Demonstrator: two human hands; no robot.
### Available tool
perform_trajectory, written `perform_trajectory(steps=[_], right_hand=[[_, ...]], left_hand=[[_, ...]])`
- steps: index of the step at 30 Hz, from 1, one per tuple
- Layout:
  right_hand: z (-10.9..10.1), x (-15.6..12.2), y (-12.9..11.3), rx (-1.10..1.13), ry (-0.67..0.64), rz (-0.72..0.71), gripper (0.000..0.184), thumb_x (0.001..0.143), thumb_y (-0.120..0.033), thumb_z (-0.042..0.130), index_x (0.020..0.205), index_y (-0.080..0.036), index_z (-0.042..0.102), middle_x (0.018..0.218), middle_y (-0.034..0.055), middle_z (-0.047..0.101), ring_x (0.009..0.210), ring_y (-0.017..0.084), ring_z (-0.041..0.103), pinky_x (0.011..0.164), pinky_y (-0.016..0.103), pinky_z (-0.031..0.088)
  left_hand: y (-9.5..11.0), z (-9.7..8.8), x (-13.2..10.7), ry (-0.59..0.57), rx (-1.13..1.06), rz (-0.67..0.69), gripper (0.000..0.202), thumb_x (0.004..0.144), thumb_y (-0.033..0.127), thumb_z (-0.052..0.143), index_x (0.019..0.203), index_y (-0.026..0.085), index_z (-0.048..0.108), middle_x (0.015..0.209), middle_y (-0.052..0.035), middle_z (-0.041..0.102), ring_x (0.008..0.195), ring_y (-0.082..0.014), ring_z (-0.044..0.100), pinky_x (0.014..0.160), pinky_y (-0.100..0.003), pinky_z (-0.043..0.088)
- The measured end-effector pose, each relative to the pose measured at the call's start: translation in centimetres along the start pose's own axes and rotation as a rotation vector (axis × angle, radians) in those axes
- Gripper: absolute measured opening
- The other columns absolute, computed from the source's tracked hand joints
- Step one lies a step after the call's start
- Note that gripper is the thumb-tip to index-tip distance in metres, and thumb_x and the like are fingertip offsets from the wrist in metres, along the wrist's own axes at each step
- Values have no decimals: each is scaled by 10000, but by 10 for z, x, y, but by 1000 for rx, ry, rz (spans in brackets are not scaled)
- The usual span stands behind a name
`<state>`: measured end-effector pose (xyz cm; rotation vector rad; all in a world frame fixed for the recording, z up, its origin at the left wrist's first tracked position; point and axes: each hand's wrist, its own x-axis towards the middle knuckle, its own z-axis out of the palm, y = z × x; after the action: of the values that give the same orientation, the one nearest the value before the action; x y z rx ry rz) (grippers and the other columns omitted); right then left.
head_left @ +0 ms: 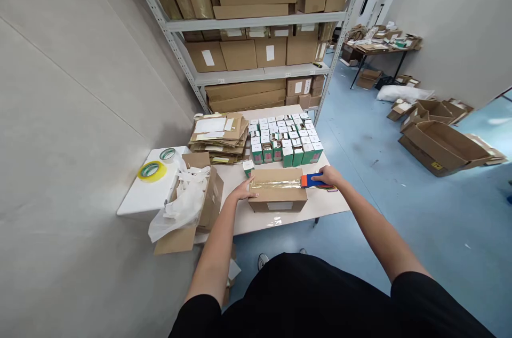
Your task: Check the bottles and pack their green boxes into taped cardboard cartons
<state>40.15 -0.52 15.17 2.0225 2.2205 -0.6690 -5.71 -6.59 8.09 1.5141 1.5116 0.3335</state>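
Note:
A closed cardboard box sits on the table in front of me, with a shiny strip of clear tape along its top seam. My left hand grips the box at its left end, thumb and fingers spread over the edge. In my right hand is a blue and orange tape dispenser, its orange front against the box's right top edge. A small white-and-green carton stands just behind the box's left corner. Farther back are rows of similar small cartons.
Flattened cardboard is stacked at the table's back left. An open box with white plastic bags stands at left, beside tape rolls on a white surface. A metal shelf full of boxes rises behind. Empty cartons lie on the floor at right.

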Motion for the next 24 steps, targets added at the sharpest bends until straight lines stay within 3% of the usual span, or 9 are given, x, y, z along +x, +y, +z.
perform_trajectory(steps=[4, 12, 24], right_hand=[[-1, -1, 12, 24, -16, -27, 464, 792, -638, 739, 682, -192, 673, 791, 85, 718, 757, 209, 642, 575, 266, 346], [-8, -7, 63, 45, -31, 62, 456, 772, -620, 789, 711, -178, 699, 773, 99, 717, 717, 210, 642, 582, 270, 379], [-11, -13, 85, 93, -33, 100, 435, 753, -585, 818, 705, -172, 689, 720, 80, 701, 676, 197, 631, 573, 276, 392]], left_hand=[[2, -2, 0, -24, 30, 16, 1265, 574, 489, 927, 1650, 225, 316, 1694, -135, 330, 1539, -345, 359, 1254, -393, 293], [2, 0, 0, -6, -4, -29, 1259, 552, 486, 950, 1636, 233, 360, 1659, -133, 403, 1514, -356, 402, 1240, -400, 324], [5, 0, -1, 0, 10, -46, 1267, 539, 492, 953, 1633, 247, 363, 1627, -118, 459, 1503, -350, 422, 1236, -399, 334]])
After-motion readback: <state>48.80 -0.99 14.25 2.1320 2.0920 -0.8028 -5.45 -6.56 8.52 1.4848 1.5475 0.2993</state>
